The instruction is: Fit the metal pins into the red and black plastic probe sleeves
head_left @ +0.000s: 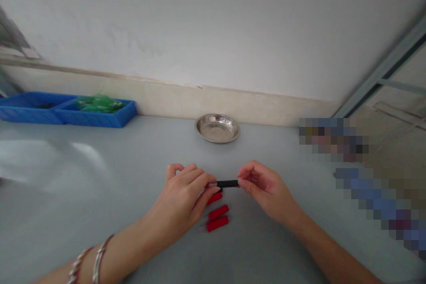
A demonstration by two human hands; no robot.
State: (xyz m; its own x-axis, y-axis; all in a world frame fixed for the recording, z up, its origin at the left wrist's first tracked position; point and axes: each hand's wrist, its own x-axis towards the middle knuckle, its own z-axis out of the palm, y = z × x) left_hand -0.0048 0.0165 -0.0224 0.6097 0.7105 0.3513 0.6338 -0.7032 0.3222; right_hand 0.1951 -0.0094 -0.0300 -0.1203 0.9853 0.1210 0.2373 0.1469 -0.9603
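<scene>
Both hands meet over the grey table (pixel 100 230), pinching a short black tube (pixel 228 183) between them. My left hand (pixel 184 195) grips the tube's left end with thumb and forefinger. The fingertips of my right hand (pixel 262 184) hold the right end. The tube lies level, just above the table. Below it, three small red tubes (pixel 218 218) lie on the table; the topmost is partly hidden by my left fingers. Bracelets circle my left wrist.
A round steel dish (pixel 217 128) sits at the back of the table by the wall. Two blue trays (pixel 66 108) stand at the far left, one holding green parts (pixel 98 103). A blurred patch covers the right side.
</scene>
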